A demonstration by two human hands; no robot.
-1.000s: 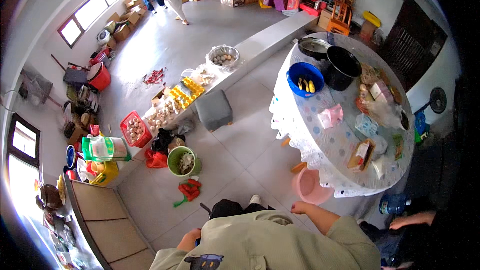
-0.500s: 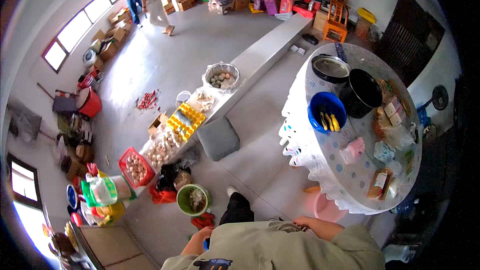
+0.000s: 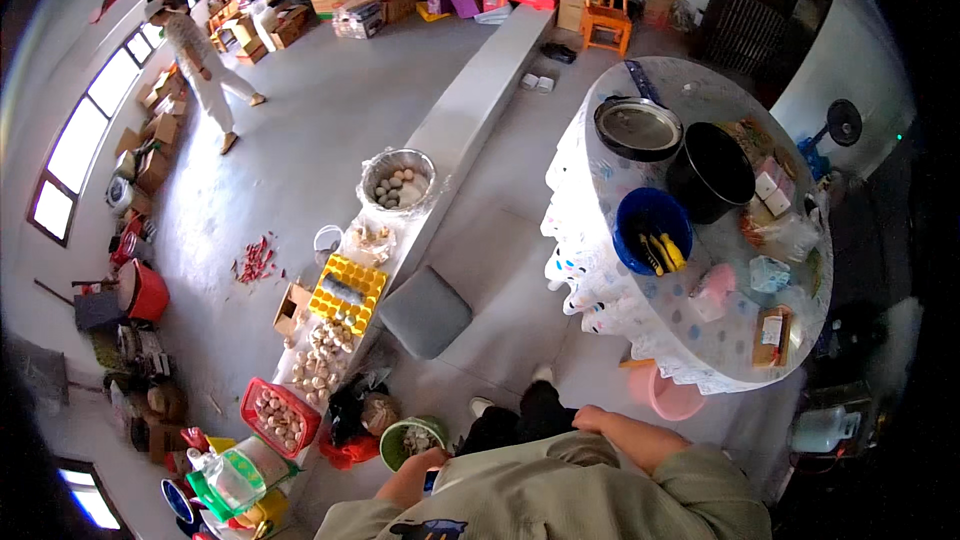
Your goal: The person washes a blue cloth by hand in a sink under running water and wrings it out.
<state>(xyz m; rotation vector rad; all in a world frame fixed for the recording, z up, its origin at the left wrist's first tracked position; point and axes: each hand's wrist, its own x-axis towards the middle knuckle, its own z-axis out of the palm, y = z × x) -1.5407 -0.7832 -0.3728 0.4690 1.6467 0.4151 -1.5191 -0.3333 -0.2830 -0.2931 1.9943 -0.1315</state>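
Note:
My left hand (image 3: 428, 462) hangs beside my shirt, close to the green basin (image 3: 398, 443) with pale scraps in it. Its fingers are mostly hidden, and a small blue patch shows by it. At my waist, my right hand (image 3: 590, 421) rests against the shirt, its fingers out of sight. To my left a low ledge (image 3: 455, 105) bears a red basket (image 3: 249, 418) of garlic bulbs, loose bulbs (image 3: 322, 345), a yellow egg tray (image 3: 348, 306) and a plastic-lined bowl (image 3: 366, 183) with eggs. A grey stool (image 3: 426, 312) stands beside the ledge.
On the right, a round table (image 3: 640, 165) carries a black pot (image 3: 709, 175), a blue basin (image 3: 625, 240) with yellow-handled tools, and packages. A pink tub (image 3: 668, 400) sits under its edge. Red chillies (image 3: 255, 260) lie on the floor. Farther off, a person (image 3: 197, 65) stands near boxes.
My view has shifted, and both my feet now show. The table and ledge sit differently in the picture. The people at the far left have moved; one now mostly hides the other.

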